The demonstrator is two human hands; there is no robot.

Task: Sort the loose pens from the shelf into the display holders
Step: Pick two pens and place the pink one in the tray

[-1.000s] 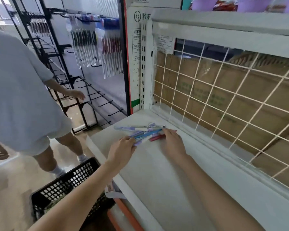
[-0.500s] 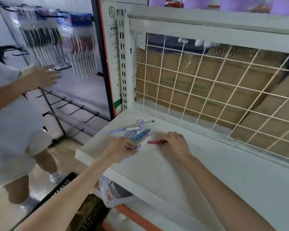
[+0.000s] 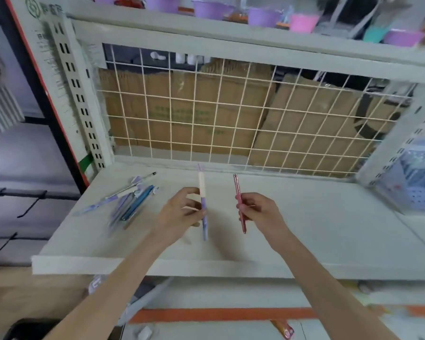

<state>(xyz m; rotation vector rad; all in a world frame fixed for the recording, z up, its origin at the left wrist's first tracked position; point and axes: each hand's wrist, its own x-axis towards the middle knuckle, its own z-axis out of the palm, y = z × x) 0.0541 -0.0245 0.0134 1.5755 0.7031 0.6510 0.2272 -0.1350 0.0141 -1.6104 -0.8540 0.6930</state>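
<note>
Over the white shelf point(image 3: 304, 229), the left hand point(image 3: 179, 214) pinches a purple-and-white pen point(image 3: 203, 204) between thumb and fingers, holding it roughly upright. Just to its right, the right hand point(image 3: 260, 212) pinches a pink pen point(image 3: 239, 202) the same way. The remaining loose pens point(image 3: 130, 200) lie in a heap on the shelf's left part, near the wire grid point(image 3: 231, 119) at the back.
</note>
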